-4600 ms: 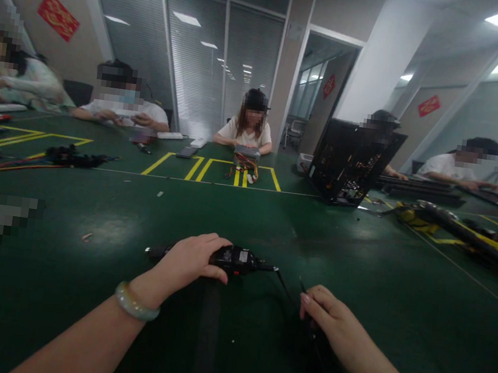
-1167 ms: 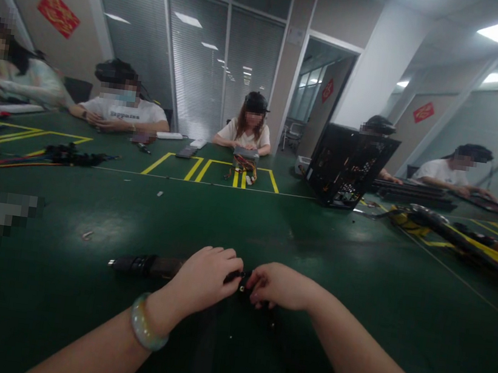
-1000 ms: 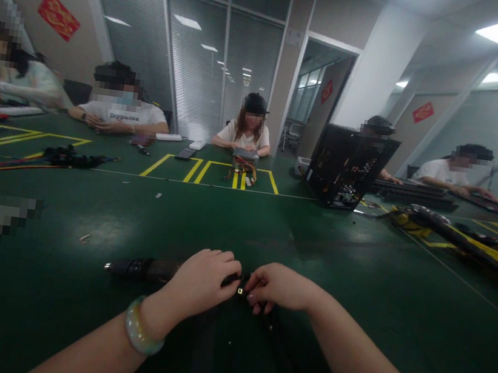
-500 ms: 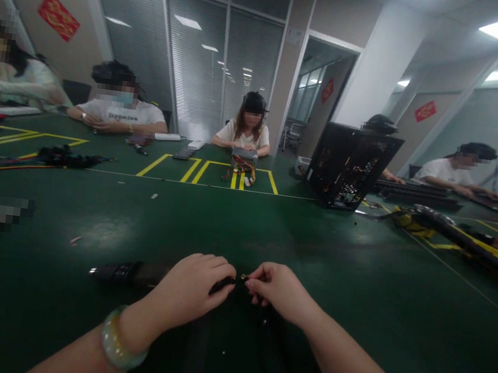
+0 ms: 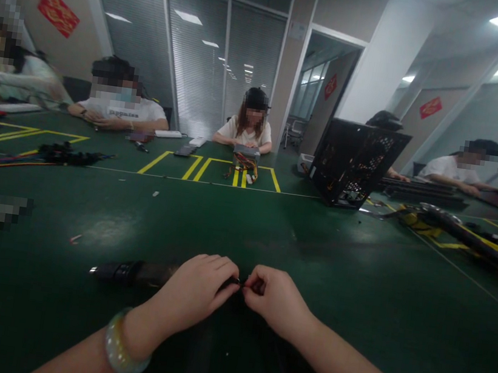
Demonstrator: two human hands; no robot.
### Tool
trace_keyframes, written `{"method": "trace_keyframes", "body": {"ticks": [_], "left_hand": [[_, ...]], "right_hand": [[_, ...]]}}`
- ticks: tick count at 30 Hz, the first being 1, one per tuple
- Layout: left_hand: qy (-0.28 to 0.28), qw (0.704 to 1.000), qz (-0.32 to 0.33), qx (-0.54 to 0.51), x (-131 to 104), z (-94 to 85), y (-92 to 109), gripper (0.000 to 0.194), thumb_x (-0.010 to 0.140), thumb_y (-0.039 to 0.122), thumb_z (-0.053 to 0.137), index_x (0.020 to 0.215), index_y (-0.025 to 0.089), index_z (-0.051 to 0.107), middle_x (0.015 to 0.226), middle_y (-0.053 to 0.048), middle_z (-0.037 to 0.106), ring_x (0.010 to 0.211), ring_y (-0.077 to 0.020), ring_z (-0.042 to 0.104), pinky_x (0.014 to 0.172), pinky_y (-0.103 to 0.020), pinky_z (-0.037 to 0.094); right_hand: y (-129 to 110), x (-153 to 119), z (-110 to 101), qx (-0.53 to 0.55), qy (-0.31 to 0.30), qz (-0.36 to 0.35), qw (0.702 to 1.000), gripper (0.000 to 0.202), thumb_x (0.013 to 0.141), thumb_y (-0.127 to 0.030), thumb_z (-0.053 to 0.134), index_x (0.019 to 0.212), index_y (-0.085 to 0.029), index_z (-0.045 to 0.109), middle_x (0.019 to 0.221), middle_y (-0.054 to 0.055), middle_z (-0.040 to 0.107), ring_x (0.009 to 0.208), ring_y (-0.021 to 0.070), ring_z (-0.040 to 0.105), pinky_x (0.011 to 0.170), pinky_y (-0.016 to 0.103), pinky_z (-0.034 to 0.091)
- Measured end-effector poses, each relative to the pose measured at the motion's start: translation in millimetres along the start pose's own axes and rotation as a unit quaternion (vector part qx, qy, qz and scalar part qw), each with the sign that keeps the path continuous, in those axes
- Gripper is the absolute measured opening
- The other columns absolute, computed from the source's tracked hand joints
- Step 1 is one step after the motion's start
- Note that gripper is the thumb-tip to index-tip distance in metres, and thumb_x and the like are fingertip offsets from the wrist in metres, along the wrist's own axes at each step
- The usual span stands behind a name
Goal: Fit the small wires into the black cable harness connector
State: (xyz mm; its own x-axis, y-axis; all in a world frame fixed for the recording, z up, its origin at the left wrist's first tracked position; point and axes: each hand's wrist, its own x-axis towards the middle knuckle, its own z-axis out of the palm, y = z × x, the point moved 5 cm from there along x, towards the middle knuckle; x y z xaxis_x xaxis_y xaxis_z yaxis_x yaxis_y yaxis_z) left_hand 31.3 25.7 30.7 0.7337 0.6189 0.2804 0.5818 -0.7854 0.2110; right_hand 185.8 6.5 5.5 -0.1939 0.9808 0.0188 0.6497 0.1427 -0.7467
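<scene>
Gripping the black tool [image 5: 134, 271] on the desk [image 5: 355, 286], her left hand [image 5: 196, 293] steadied it while right hand [image 5: 275, 297] fingers pinched its small end fitting, not yet seated.

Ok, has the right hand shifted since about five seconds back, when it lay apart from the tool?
Yes. The right hand has moved left across the green table and now meets the left hand at the end of the black tool.
</scene>
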Motion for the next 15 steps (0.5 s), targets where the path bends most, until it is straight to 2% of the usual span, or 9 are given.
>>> {"method": "trace_keyframes", "body": {"ticks": [7, 15], "left_hand": [[0.014, 1.0, -0.006, 0.002, -0.7, -0.5, 1.1, 0.007, 0.086, 0.024, 0.057, 0.093, 0.022, 0.059, 0.088, -0.002, 0.062, 0.081, -0.0197, 0.057, 0.072, -0.033, 0.042], [0.009, 1.0, -0.008, -0.004, -0.2, -0.8, 1.9, 0.006, 0.091, 0.025, 0.054, 0.093, 0.022, 0.058, 0.089, -0.001, 0.061, 0.082, -0.0194, 0.057, 0.074, -0.035, 0.041]], "right_hand": [[-1.1, 0.1, -0.4, -0.033, 0.026, -0.008, 0.999, 0.004, 0.081, -0.018, 0.061, 0.082, -0.019, 0.064, 0.072, -0.002, 0.065, 0.062, 0.0114, 0.058, 0.054, 0.019, 0.039], [-6.3, -0.8, -5.2, -0.064, 0.024, -0.011, 0.998, 0.003, 0.08, -0.016, 0.061, 0.081, -0.018, 0.063, 0.07, -0.002, 0.063, 0.061, 0.0116, 0.057, 0.053, 0.019, 0.037]]}}
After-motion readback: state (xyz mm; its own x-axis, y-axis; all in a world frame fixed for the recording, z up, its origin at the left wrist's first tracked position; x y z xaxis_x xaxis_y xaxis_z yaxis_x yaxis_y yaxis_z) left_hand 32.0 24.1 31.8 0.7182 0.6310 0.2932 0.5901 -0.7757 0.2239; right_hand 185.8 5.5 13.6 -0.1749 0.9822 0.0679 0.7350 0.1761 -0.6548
